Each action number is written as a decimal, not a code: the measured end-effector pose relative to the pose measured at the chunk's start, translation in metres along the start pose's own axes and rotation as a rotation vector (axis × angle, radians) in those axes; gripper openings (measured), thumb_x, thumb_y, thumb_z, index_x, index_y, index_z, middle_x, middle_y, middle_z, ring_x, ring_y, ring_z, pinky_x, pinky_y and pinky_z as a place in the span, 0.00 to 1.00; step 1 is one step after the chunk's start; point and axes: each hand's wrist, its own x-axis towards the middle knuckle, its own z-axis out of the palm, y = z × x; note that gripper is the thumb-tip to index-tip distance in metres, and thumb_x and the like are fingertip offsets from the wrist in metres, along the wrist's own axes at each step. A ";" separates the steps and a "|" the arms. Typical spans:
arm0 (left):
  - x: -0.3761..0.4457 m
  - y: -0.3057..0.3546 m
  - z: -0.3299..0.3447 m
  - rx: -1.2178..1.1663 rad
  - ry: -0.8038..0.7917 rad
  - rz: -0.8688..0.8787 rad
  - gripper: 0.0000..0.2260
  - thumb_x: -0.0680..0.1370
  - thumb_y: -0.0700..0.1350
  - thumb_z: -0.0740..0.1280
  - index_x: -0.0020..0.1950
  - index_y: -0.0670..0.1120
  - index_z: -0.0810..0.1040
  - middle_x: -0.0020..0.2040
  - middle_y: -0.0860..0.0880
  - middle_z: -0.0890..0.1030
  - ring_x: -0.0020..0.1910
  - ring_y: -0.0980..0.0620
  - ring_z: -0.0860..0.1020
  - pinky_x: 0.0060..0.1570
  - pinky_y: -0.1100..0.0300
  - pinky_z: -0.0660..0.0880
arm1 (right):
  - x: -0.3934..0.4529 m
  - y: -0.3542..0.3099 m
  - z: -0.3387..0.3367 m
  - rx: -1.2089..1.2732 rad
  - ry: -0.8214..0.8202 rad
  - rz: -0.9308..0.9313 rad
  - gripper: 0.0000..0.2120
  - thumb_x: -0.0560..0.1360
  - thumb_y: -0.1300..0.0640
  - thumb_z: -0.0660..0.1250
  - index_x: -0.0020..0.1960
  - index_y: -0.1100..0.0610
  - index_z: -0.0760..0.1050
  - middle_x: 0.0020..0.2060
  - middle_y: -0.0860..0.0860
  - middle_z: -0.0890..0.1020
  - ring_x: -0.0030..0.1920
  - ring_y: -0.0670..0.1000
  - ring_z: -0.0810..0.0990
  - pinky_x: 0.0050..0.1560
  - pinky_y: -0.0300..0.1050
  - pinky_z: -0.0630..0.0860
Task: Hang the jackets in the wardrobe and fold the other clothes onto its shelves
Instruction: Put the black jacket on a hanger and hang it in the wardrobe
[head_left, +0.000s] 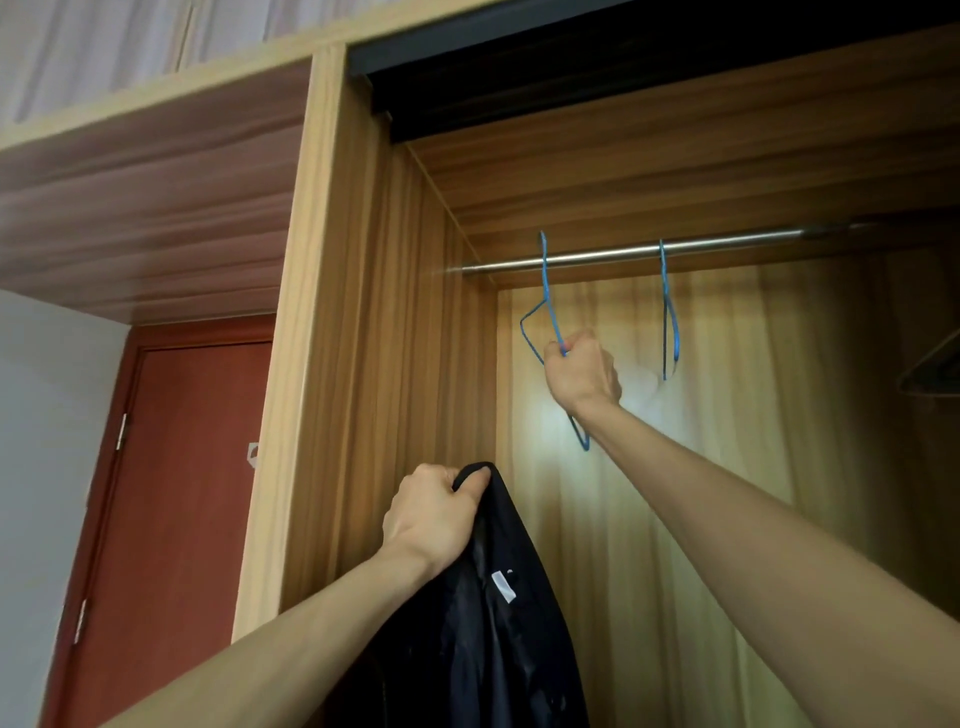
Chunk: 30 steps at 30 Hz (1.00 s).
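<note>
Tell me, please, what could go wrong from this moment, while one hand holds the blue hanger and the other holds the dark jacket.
1. The right hand grips the blue hanger while its hook is over the rail; a sideways pull may snag it.
2. The left hand holds the dark jacket only by the collar; the grip may slip and drop it.
3. The second blue hanger hangs close by and may be knocked off.

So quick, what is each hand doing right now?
Left hand: closed, gripping the collar of the dark jacket.
Right hand: closed, gripping the blue hanger hooked on the rail.
</note>
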 end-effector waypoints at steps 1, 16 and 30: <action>0.000 0.001 0.000 -0.004 0.000 -0.002 0.25 0.82 0.60 0.64 0.41 0.39 0.80 0.36 0.44 0.84 0.39 0.44 0.84 0.45 0.48 0.81 | -0.010 0.005 0.003 0.006 -0.034 -0.006 0.13 0.83 0.48 0.60 0.62 0.56 0.73 0.50 0.53 0.80 0.48 0.58 0.77 0.48 0.48 0.70; -0.052 0.030 0.004 0.153 -0.002 0.033 0.24 0.81 0.61 0.65 0.37 0.43 0.78 0.35 0.46 0.81 0.43 0.40 0.82 0.49 0.50 0.80 | -0.111 0.075 -0.002 -0.010 -0.132 0.034 0.21 0.83 0.48 0.56 0.34 0.54 0.65 0.32 0.53 0.73 0.35 0.58 0.72 0.38 0.50 0.67; -0.106 0.005 -0.017 0.351 -0.094 -0.016 0.24 0.81 0.62 0.66 0.35 0.44 0.75 0.34 0.48 0.79 0.39 0.43 0.80 0.39 0.54 0.73 | -0.186 0.096 -0.085 0.142 -0.214 0.037 0.19 0.84 0.51 0.61 0.42 0.60 0.82 0.19 0.34 0.72 0.28 0.45 0.70 0.34 0.44 0.65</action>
